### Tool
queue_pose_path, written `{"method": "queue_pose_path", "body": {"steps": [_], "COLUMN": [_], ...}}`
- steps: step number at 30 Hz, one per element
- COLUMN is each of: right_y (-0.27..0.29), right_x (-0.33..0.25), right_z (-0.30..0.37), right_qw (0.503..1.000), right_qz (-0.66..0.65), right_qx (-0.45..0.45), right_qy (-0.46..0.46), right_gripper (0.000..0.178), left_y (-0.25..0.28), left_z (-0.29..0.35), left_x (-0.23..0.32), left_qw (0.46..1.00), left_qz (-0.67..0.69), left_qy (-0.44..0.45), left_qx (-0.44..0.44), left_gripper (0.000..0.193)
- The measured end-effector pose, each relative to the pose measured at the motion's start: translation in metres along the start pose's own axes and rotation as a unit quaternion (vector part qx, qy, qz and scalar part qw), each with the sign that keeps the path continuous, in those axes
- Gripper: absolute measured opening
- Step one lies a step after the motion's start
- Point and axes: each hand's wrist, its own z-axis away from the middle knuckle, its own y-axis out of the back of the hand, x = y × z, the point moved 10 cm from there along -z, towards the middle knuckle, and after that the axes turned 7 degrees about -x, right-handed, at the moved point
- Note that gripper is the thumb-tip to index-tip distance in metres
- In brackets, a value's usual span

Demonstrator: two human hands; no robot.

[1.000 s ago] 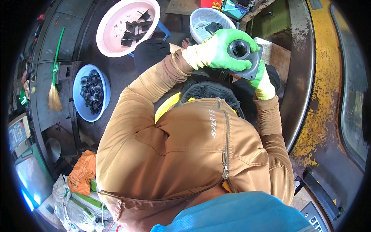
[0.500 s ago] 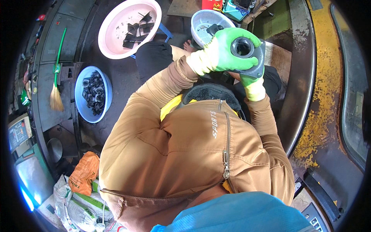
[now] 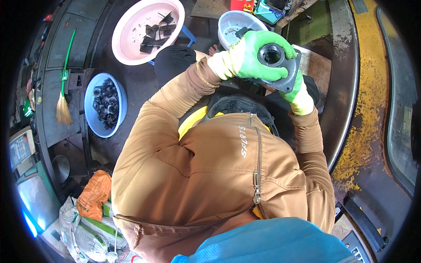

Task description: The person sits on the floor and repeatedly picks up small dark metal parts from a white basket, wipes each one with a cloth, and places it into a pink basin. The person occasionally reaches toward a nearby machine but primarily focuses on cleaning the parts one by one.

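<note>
My gloved left hand (image 3: 249, 59) is closed around a black flanged part (image 3: 291, 79), its fingers and thumb on either side of the raised round collar. The part has a squarish plate with small corner holes and an open ring that faces up. Against the plate's lower right edge, my gloved right hand (image 3: 300, 93) grips from behind; most of its fingers are hidden by the part. Both gloves are green with pale cuffs. Just beyond the left hand stands a white perforated basket (image 3: 228, 21) with a dark piece (image 3: 243, 32) at its near rim.
A pink basin (image 3: 125, 44) with several black pieces stands at the far left, by a blue stool (image 3: 189, 36). Nearer is a blue basin (image 3: 90, 109) full of black parts. A broom (image 3: 63, 103) leans on grey cabinets. Yellow rusted machinery (image 3: 366, 96) borders the right.
The part has shifted slightly left and its plate has turned a little, showing more of its lower corner. My right hand has moved slightly right with it. Both hands keep contact with it.
</note>
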Motion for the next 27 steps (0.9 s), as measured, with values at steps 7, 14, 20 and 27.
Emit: {"method": "queue_pose_path", "body": {"steps": [7, 14, 20, 27], "right_y": [-0.011, -0.028, 0.008, 0.008], "right_x": [0.010, 0.011, -0.033, -0.048], "right_z": [0.010, 0.015, -0.007, -0.001], "right_qw": [0.993, 0.926, 0.967, 0.921], "right_qz": [0.052, 0.349, 0.214, 0.268], "right_qx": [-0.095, -0.124, 0.051, 0.231], "right_qy": [-0.044, 0.070, 0.129, 0.166], "right_gripper": [0.062, 0.078, 0.065, 0.049], "left_y": [-0.015, -0.050, 0.017, 0.003], "left_z": [0.001, -0.001, -0.020, 0.004], "left_x": [0.004, 0.017, 0.016, -0.004], "left_qw": [0.992, 0.911, 0.998, 0.980], "left_qz": [0.062, 0.199, -0.045, -0.026], "left_qy": [0.012, -0.025, -0.008, -0.045], "left_qx": [-0.107, -0.361, -0.051, 0.191], "left_gripper": [0.035, 0.054, 0.070, 0.046]}}
